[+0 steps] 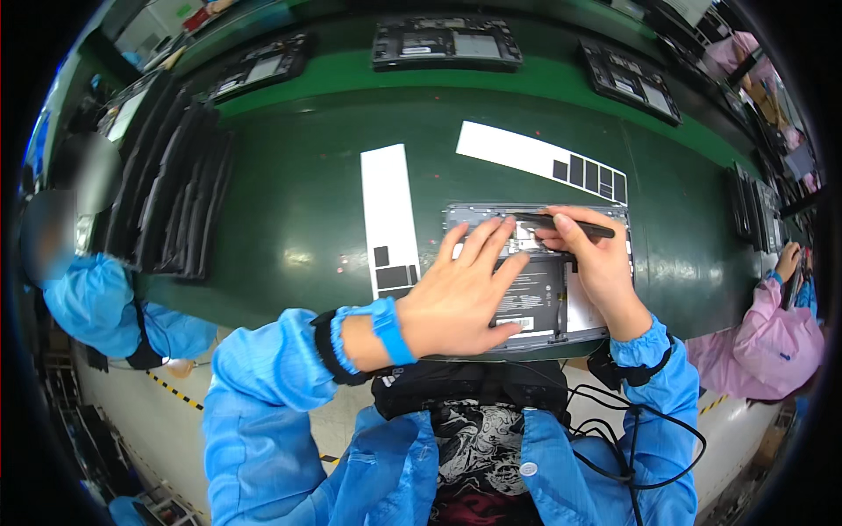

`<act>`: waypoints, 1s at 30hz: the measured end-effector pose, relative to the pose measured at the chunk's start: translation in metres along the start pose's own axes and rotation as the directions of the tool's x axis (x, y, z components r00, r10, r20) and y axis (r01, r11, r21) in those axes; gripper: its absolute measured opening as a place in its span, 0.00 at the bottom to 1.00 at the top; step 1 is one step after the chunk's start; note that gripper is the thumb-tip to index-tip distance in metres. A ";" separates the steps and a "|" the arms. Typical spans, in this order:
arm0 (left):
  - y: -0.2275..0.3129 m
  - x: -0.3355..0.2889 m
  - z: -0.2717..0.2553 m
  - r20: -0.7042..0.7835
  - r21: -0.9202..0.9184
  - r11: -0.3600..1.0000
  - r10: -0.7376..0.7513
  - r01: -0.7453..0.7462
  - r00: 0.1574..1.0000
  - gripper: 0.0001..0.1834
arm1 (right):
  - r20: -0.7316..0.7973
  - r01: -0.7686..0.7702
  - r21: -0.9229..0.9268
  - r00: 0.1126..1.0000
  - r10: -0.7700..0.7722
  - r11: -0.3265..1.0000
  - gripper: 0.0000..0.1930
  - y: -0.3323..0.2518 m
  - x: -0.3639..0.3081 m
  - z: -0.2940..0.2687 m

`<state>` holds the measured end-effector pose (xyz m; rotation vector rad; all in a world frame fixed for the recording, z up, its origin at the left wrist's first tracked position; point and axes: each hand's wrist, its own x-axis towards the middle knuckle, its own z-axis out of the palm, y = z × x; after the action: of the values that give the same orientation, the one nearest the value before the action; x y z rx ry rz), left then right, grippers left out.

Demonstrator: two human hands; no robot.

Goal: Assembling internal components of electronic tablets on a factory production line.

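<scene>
An opened laptop base [618, 213] lies at the table's near edge, its inside facing up, with a black battery [542, 289] showing. My left hand [460, 294] rests over its left part, fingers spread and the palm down across the battery's left side. In my right hand [601, 259] is a pair of slim black tweezers [599, 230], gripped like a pen, the tip pointing left over the laptop's upper middle. The tip lies close to my left fingers, and what it touches is too small to tell.
Two white sheets with black rectangular stickers lie near the laptop, one on the left [388, 206] and one behind it [513, 151]. Stacked black laptop parts [180, 188] stand at the left. Several opened laptop bases [445, 44] line the green back strip. Co-workers sit at both sides.
</scene>
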<state>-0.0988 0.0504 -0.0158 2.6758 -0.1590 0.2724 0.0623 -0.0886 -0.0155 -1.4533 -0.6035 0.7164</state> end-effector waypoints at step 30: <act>-0.013 -0.112 0.005 -0.370 0.068 0.839 -0.482 0.540 0.794 0.37 | 0.132 0.307 -0.666 0.946 -0.297 0.680 0.12 0.015 -0.013 0.133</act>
<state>-0.2053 0.0677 -0.0502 2.6561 0.7259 0.5817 -0.0463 -0.0103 -0.0247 -1.9547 -1.1769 0.2243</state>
